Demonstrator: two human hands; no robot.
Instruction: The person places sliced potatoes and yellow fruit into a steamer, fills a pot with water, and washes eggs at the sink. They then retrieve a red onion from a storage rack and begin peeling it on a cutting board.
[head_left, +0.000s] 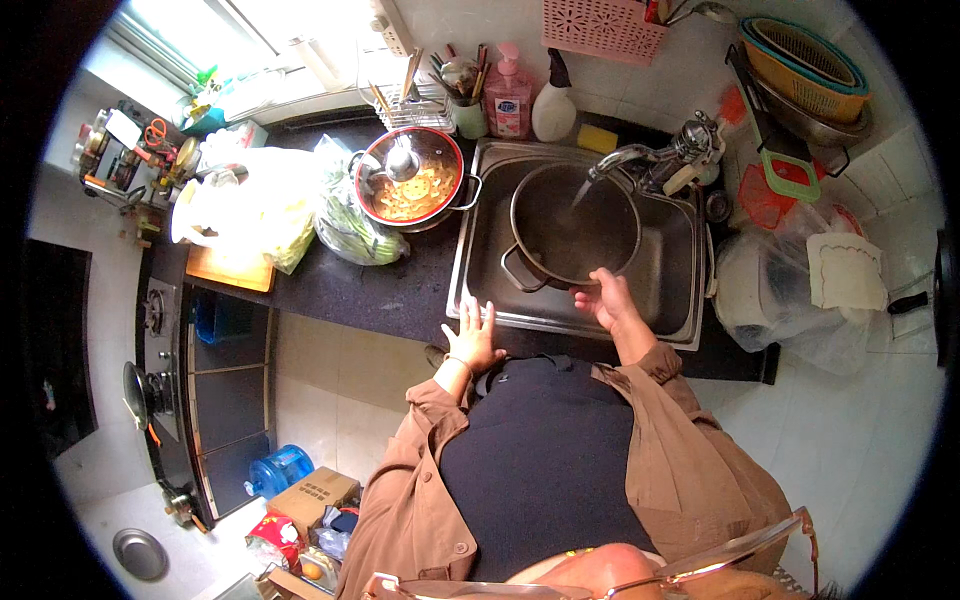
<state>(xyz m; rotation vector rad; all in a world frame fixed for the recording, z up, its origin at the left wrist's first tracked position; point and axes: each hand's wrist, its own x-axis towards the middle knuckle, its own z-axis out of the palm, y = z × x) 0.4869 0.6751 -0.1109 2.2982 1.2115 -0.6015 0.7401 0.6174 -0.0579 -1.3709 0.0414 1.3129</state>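
A metal pot sits in the stainless steel sink, under the faucet, from which water runs into it. My right hand grips the pot at its near rim, thumb on top; its far handle on that side is hidden by my fingers. My left hand rests with spread fingers on the sink's front left edge and holds nothing. Left of the sink stands a pot with a glass lid, with pale food under the lid. Beside it lies a plastic bag of green vegetables.
Behind the sink stand a pink pump bottle, a white spray bottle and a yellow sponge. A wooden cutting board lies on the counter at left. Nested colanders hang at the upper right, above a plastic-covered container.
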